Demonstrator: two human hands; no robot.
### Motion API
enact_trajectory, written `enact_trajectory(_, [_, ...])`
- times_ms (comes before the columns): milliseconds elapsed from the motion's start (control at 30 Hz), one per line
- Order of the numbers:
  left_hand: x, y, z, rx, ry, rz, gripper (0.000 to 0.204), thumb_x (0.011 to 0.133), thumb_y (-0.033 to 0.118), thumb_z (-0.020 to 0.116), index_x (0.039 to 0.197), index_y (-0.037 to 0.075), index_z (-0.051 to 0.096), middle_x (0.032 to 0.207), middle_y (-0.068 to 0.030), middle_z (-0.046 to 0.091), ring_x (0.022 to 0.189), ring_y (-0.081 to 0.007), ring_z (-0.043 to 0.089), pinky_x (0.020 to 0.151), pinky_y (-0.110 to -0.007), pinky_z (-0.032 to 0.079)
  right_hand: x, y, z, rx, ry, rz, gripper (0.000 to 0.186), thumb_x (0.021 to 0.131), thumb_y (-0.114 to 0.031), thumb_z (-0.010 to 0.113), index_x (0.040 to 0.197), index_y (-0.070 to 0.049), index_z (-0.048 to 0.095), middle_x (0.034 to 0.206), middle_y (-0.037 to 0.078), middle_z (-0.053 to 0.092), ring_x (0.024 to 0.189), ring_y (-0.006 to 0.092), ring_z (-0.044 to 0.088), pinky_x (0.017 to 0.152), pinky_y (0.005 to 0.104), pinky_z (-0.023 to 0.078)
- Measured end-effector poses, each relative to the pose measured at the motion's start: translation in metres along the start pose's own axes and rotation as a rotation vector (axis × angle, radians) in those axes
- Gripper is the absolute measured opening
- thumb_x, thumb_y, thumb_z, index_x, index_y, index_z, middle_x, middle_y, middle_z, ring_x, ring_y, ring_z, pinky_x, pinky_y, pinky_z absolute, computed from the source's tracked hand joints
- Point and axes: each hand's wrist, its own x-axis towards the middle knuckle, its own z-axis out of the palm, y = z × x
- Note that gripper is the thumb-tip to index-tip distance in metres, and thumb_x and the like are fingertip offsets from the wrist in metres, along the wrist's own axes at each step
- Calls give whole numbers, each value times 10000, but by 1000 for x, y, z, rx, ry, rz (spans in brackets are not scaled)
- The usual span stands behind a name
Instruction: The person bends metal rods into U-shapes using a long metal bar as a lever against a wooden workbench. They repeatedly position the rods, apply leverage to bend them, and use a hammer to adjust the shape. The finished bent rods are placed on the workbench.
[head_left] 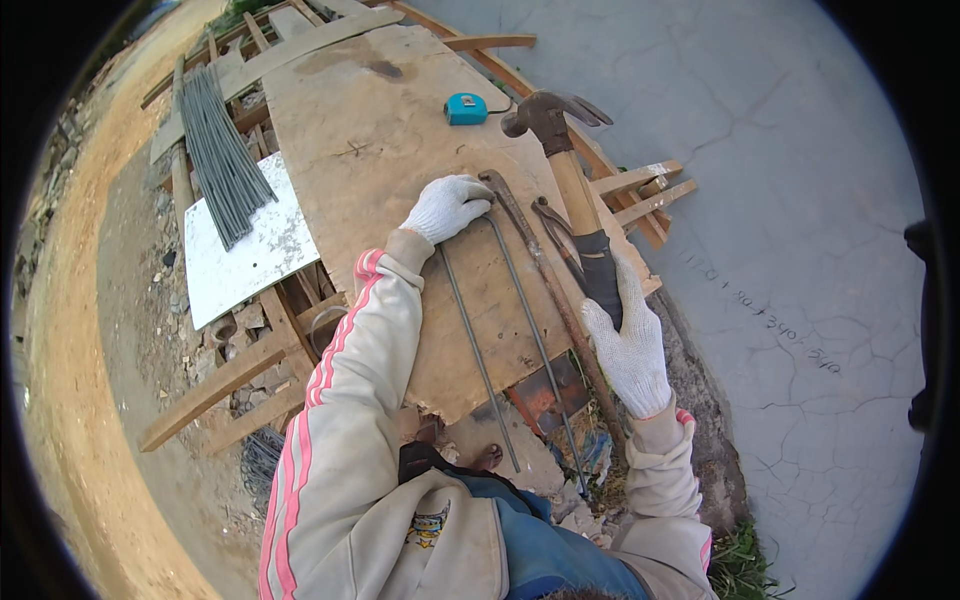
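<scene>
My left hand (448,208), in a white knitted glove, is closed over the upper part of a thin bent steel rod (527,310). The rod's two long legs run toward me past the near edge of the plywood; its bend is hidden under the glove. My gloved right hand (635,355) grips the black-wrapped handle of a claw hammer (573,185), whose head points away from me. Between my hands lies a long rusty iron bar (535,245) with a hooked far end. Pincers (560,238) rest between that bar and the hammer.
A teal tape measure (465,109) sits on the far right of the plywood sheet (350,120). At left, a bundle of grey steel rods (218,150) partly overlies a white board (240,280). Timber pieces (215,390) jut out at left, others (640,195) at right, beside cracked concrete (780,250).
</scene>
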Motion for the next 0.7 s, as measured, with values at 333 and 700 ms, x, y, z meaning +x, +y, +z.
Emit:
enact_trajectory(333, [3,6,-7,35,-56,-38,298,947,298,686,1108,78,806,1136,-137,762,1101,-349,705,966,-434,554,-10,16,-4,-86,-238,233,676,1015,-300,690,1595,-71,427,1280,313,691,1196,474,685,1007,447,546])
enact_trajectory(700, [-51,51,-49,263,187,-397,455,935,408,755,1252,84,720,1189,-146,723,1095,-335,719,942,-438,568,-181,25,-47,79,18,578,417,886,-262,852,1107,27,647,870,103,658,763,183,550,747,347,509])
